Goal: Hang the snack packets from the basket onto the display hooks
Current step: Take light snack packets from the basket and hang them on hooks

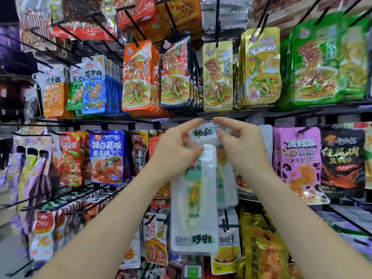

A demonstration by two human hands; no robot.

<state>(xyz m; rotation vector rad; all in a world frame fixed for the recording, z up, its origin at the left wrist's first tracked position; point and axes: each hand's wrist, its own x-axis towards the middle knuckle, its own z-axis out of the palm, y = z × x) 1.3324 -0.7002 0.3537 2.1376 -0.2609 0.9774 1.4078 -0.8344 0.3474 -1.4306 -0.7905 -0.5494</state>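
A white-and-green snack packet (194, 200) hangs upright between two raised forearms, its crumpled top edge caught between both hands at the middle of the rack. The left hand (177, 147) pinches the top from one side with thumb and curled fingers; the right hand (241, 147) pinches it from the other. Black display hooks (217, 27) jut out above, with a blue packet (106, 156) hanging to the left and a purple packet (298, 164) to the right.

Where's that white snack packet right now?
The white packet is at the centre of the head view, pinched at its top by the left hand and right hand, between the blue packet and the purple packet.
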